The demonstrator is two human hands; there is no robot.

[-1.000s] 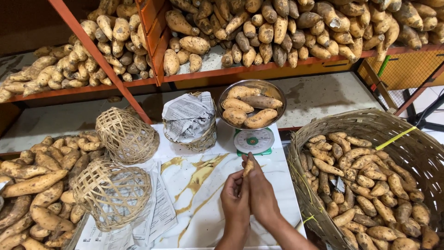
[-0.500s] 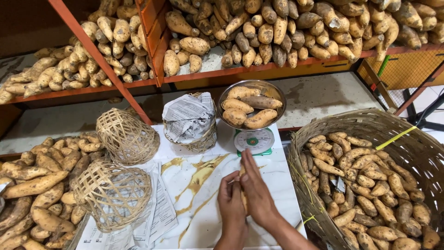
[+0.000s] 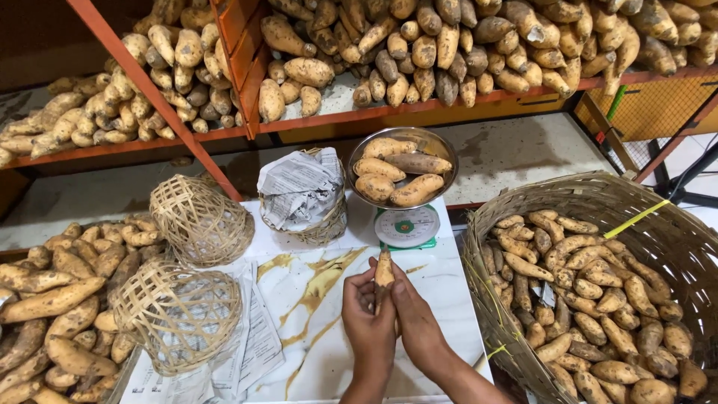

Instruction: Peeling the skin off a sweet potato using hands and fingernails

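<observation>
Both my hands hold one small sweet potato (image 3: 384, 271) upright over the white marbled board (image 3: 314, 299). My left hand (image 3: 369, 318) wraps its lower part from the left, and my right hand (image 3: 416, 318) presses against it from the right. Only the potato's tip shows above my fingers. Just beyond stands a green dial scale (image 3: 407, 226) with a steel bowl (image 3: 434, 142) holding several sweet potatoes.
A large wicker basket (image 3: 598, 196) of small sweet potatoes sits at the right. Two upturned small woven baskets (image 3: 198, 218) and a paper-lined basket (image 3: 303, 196) stand on the left, beside a loose heap of potatoes (image 3: 52, 292). Red shelves (image 3: 419, 108) behind carry more.
My hands have closed together around the sweet potato and hold it a little lower and nearer to me, with less of it showing.
</observation>
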